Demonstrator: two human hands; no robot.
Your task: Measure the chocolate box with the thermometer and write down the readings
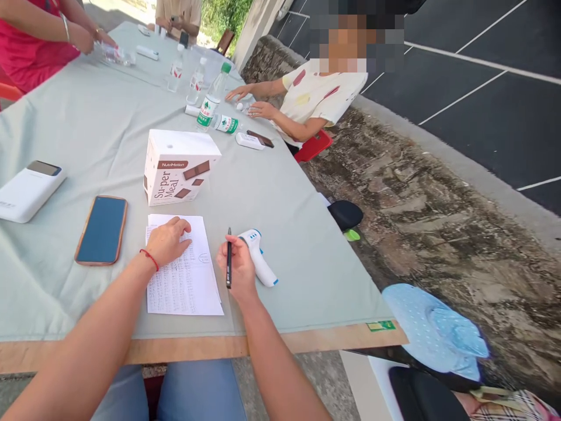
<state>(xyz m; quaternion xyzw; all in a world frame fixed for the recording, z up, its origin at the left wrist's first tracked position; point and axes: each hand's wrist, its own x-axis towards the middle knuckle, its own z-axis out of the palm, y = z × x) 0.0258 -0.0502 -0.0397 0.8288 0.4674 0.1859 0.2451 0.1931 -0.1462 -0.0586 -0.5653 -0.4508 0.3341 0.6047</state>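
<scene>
My left hand (169, 241) rests on the upper part of a sheet of paper (184, 295) covered in rows of handwriting, its fingers loosely bent and apart. Another sheet edge shows under that paper. Between the fingers of my right hand (240, 266) is a black pen (228, 263), held upright just right of the paper. Beside that hand lies a white and blue infrared thermometer (263, 263), partly behind the fingers. Beyond the paper stands a white and brown box (179, 169). To the left is a phone (101, 230) in a brown case.
A white power bank (30, 190) lies far left on the cloth-covered table (315, 280). Several water bottles (213, 96) stand or lie farther back, near another phone (260, 138). A person (315, 99) sits at the right edge; others are across. A blue hat (433, 327) is off the corner.
</scene>
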